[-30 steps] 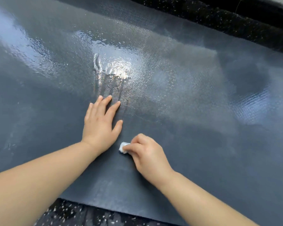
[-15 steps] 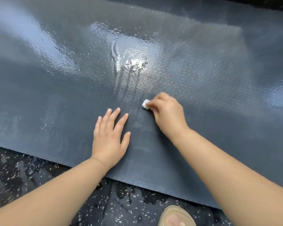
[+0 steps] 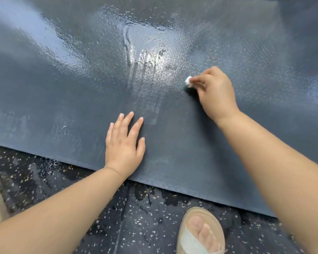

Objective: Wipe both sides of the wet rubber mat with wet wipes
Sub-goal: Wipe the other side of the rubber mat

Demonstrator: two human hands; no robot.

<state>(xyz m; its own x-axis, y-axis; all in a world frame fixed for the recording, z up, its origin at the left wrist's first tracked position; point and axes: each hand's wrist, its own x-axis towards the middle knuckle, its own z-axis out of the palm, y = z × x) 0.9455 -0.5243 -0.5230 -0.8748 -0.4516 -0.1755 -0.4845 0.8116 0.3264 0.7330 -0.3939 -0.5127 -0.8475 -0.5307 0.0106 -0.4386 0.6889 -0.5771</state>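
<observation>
Your left hand flat on the wet gray mat near its front edge, fingers straight and spread, your right hand farther in, fingers curled around a small white wipe pressed on the mat, your sandal on the speckled floor.

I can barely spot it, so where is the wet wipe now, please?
In the head view, right of centre, the right hand pinches the wet wipe on the mat, beside the shiny puddle.
</observation>
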